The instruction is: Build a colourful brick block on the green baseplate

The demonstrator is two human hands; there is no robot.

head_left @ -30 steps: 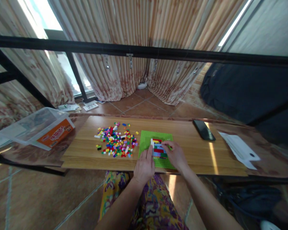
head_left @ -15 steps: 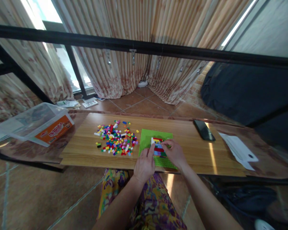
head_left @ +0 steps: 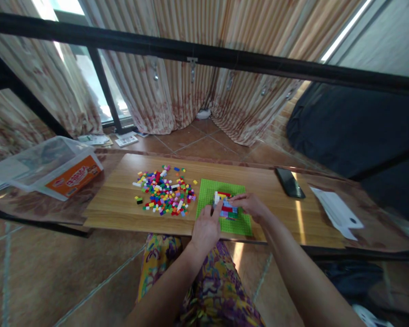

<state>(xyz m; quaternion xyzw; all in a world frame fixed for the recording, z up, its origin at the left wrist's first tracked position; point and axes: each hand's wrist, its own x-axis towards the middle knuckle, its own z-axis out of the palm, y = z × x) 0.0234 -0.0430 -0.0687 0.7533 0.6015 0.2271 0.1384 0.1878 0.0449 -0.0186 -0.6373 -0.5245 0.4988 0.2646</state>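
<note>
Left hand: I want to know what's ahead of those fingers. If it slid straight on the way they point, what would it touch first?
Probably the small brick build on the green baseplate; the left hand already nearly touches it.

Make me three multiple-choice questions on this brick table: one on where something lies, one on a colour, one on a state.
1. Where does the loose brick pile lie relative to the baseplate?
A. left
B. right
C. on it

2. What colour is the baseplate?
A. blue
B. green
C. grey

3. How does the phone lie?
A. upright
B. flat, screen dark
C. in a hand

Answers:
1. A: the pile sits left of the plate on the wooden board.
2. B: its studs are bright green.
3. B: it lies flat, far from the left hand and right hand.
</note>
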